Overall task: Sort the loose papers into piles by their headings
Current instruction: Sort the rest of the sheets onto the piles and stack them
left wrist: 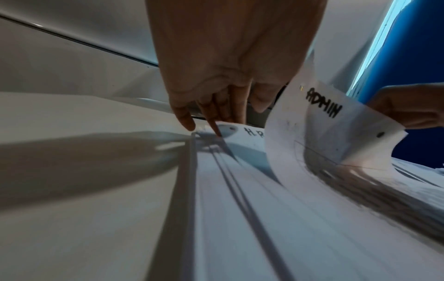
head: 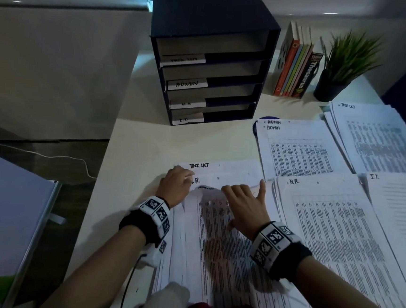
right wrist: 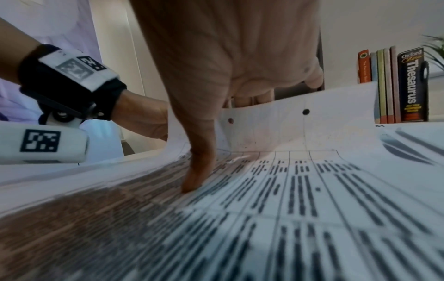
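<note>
Right hand [head: 245, 208] is pinching the top sheet [left wrist: 336, 133], headed ADMIN, curling its far edge up off the unsorted stack [head: 212, 265]. Left hand [head: 175, 187], fingers straight, is pinning the sheets beneath. Best peeling one sheet only, then carrying it far-right to the ADMIN pile [head: 300, 147].

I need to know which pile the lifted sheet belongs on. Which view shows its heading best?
The left wrist view: the curled-up sheet faces that camera and reads ADMIN plainly. In the head view the heading is a dark smudge between the hands. The right wrist view shows only the sheet's printed table and punch holes.
</note>
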A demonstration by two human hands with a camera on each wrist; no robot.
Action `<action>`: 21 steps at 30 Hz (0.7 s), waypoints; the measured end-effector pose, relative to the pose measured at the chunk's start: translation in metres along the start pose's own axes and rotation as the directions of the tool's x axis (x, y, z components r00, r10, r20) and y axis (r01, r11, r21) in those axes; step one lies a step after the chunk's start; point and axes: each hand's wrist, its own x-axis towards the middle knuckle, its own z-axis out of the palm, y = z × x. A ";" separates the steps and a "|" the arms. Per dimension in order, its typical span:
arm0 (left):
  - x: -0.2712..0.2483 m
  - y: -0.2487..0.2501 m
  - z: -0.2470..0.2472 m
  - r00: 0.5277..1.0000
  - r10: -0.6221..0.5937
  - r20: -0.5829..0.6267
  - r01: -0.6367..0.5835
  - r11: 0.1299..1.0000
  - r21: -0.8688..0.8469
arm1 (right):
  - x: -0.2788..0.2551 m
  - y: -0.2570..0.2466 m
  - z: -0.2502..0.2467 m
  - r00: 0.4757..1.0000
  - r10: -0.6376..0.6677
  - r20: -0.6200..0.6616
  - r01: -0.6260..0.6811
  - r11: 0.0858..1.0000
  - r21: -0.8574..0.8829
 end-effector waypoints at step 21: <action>0.000 0.013 -0.022 0.999 -0.032 -0.001 0.030 0.953 -0.301 | 0.030 -0.009 -0.019 0.993 -0.005 -0.116 0.051 0.918 0.394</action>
